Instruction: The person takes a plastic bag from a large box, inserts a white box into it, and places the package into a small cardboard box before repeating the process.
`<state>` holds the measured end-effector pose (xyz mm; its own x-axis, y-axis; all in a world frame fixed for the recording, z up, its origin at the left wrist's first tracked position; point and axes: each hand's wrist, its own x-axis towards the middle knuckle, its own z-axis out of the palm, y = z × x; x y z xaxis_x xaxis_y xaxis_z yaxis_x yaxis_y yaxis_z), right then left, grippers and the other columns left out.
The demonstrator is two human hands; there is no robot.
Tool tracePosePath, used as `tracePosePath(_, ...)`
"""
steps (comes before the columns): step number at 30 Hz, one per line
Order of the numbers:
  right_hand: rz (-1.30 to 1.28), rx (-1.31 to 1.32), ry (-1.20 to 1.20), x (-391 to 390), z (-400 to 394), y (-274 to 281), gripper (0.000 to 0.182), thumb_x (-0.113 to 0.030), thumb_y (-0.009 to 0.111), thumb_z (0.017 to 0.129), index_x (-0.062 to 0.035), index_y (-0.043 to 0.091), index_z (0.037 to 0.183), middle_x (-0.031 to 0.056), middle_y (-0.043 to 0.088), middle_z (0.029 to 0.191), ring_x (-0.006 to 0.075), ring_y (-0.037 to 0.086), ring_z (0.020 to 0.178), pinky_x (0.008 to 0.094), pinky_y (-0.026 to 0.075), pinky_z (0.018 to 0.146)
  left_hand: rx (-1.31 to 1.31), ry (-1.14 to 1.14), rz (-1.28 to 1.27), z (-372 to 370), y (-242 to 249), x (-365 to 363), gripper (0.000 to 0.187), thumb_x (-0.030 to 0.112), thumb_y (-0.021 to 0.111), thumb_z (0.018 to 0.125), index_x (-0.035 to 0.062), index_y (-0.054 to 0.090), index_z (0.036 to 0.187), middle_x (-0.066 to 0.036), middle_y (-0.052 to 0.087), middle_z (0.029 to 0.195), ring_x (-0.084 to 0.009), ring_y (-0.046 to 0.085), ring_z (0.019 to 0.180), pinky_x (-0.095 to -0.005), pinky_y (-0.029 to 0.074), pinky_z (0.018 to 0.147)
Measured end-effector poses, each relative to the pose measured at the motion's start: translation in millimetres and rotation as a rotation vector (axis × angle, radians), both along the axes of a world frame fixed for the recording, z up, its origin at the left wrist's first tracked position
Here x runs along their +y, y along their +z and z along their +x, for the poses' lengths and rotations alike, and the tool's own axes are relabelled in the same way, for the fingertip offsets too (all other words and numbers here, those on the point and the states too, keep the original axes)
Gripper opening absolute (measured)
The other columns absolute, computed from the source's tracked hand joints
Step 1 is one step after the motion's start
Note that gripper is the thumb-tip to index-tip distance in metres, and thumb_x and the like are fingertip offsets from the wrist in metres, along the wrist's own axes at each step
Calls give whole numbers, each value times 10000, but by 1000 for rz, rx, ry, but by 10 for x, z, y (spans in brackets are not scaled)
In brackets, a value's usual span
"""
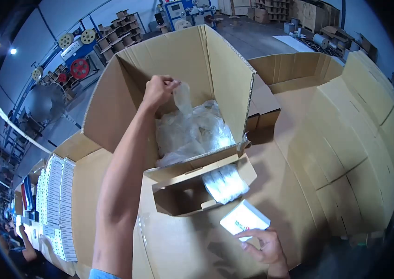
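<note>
Large open carton [127,93]: plastic bags [192,130] inside. Small open box [183,195] just before it, bagged item [225,183] in it. Small packet [245,218] before that. Flattened cartons [359,139] stacked right; labelled boxes [57,204] left

Left arm: bare, extended forward and upward, elbow nearly straight. Left hand [158,90]: fingers pinched closed at the tips, knuckles facing the camera. Right hand [263,246]: low in view, palm partly up, fingers curled, thumb and fingertips clamped in a grip
</note>
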<state>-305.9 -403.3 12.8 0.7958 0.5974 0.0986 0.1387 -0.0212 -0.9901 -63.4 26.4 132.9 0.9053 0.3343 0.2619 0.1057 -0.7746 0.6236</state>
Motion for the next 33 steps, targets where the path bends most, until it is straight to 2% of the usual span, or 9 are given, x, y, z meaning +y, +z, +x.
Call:
tracePosePath(3,-3,-130,-88,-29,-13,186,229,-109,759,829,-81,773,1057,115,763,947,255,731,932,360,548,864,-248,-115,-449,-370,68,-8,212,206,590,1023,39,710,1075,-33,720,904,-101,640,755,-272,528,637)
tracePosePath(10,106,-242,-230,258,-192,589,324,-168,798,818,-57,739,1116,141,733,1050,271,666,1061,366,490,943,-595,-185,-757,-2223,58,-760,184,198,531,1073,52,626,1134,33,602,946,-39,504,782,-220,450,709)
tracePosePath(12,49,-449,-290,410,-263,640,383,-188,820,804,-53,727,1150,145,726,1084,294,660,1068,387,495,954,-584,-81,-754,-2754,-37,-1005,179,183,530,1069,50,648,1094,46,580,921,-34,507,816,-208,429,720)
tracePosePath(15,144,-445,-218,689,-411,753,471,-235,854,784,-82,712,1206,154,708,1155,324,646,1087,405,494,970,-495,-71,-819,-3381,-280,-1271,188,140,551,1054,24,682,1122,19,653,961,-38,564,823,-212,468,719)
tracePosePath(18,79,-337,-2,908,-501,571,526,-283,885,760,-94,709,1218,149,697,1163,284,647,1021,373,533,861,-393,-68,-843,-3790,-540,-1464,204,135,576,1042,8,710,1129,13,673,931,-35,564,765,-205,465,659)
tracePosePath(19,100,-274,86,968,-563,504,414,-249,859,807,-67,730,1155,129,713,1080,195,651,893,311,530,735,-364,-76,-806,-3903,-571,-1522,208,133,585,1038,8,718,1139,18,674,893,-21,544,721,-195,442,617)
tracePosePath(25,48,-5,32,1013,-1108,-38,123,-102,756,916,10,732,962,24,664,847,56,534,692,225,441,616,-317,12,-763,-4353,-980,-1239,225,171,617,1025,17,701,1167,11,651,785,-32,562,692,-188,447,603)
tracePosePath(29,155,72,-128,1011,-1393,-337,124,-87,728,949,34,707,938,-3,633,837,31,497,693,200,412,610,-338,71,-1155,-4678,-1239,-1056,393,83,600,1004,-13,505,1374,-83,646,1057,-114,643,847,-245,539,706)
tracePosePath(33,186,117,-215,1040,-1608,-390,153,-108,709,970,36,692,921,8,642,854,44,515,737,208,420,643,-127,36,-915,-4974,-1256,-1434,461,100,692,966,-17,515,1376,-97,663,1148,-165,668,969,-286,559,859)
